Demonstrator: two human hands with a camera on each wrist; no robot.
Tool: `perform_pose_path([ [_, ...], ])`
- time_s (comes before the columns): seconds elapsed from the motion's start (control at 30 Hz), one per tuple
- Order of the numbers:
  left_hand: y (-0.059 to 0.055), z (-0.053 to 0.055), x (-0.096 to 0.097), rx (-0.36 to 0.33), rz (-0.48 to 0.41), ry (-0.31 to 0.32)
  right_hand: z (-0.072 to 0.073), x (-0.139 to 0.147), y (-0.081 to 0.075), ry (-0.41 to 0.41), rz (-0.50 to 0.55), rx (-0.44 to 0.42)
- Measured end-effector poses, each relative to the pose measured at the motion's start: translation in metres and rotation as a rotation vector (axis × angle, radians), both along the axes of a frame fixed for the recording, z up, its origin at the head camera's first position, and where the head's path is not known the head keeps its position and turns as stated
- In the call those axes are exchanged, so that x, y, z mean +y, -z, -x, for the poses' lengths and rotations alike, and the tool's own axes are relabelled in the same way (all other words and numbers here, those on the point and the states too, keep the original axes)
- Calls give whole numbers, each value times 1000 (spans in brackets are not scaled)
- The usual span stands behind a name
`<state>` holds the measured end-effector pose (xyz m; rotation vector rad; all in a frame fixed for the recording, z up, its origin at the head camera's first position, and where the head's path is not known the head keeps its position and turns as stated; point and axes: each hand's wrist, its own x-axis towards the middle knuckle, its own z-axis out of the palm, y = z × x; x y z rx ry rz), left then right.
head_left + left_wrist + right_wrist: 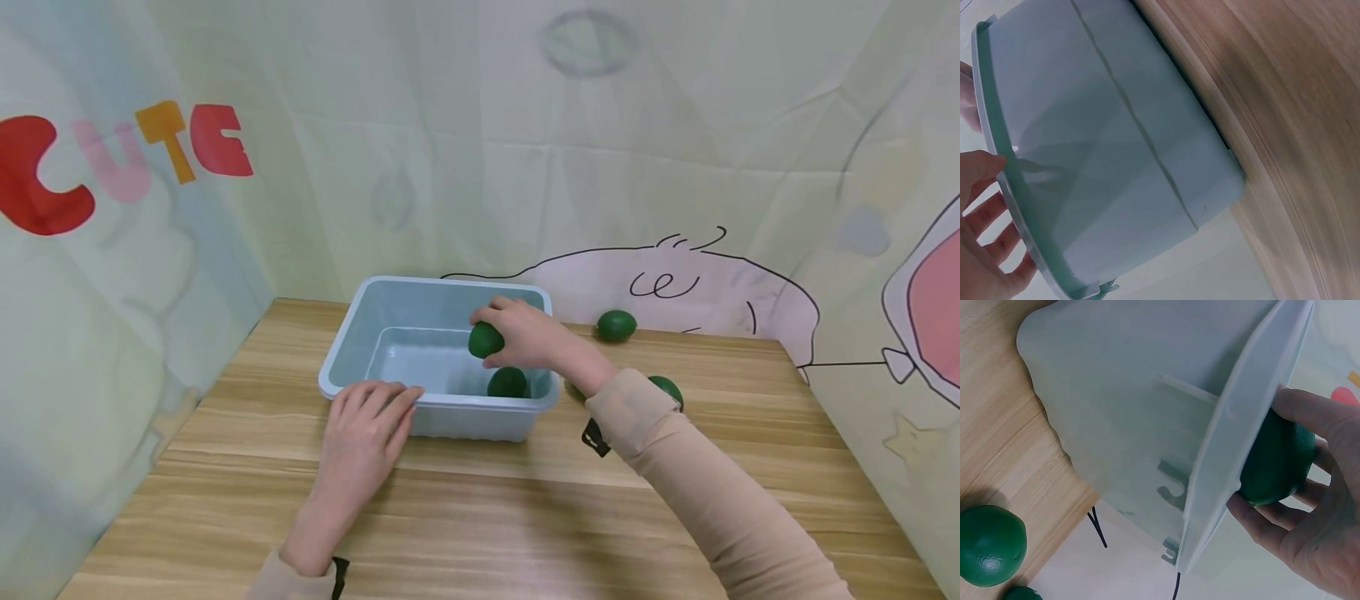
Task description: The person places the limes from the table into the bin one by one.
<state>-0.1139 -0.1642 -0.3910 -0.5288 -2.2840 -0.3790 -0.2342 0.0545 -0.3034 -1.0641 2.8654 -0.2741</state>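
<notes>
Near the left of its front side, the rim of a light blue plastic basin [457, 423] is gripped by my left hand [367, 433]. The thumb [988, 165] lies against the outer side of the rim and the other fingers reach over it. My right hand [525, 333] holds a dark green lime [486, 340] over the right part of the basin, fingertips and thumb around the fruit. Below it, another lime [507, 382] lies inside the basin by the front wall. The right wrist view has the held lime [1277, 459] partly behind the basin's rim.
To the right of the basin, one lime [617, 326] lies at the table's back edge. Another lime [666, 390] is partly hidden by the right sleeve [637, 408]. The wooden table [480, 525] meets a printed cloth backdrop [480, 192] behind and at the sides.
</notes>
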Motion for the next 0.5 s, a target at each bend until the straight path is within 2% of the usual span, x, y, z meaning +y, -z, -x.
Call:
perform_pose_path([
  [0.5, 0, 0, 0, 2, 2, 3, -2, -2, 0, -9, -18, -6],
])
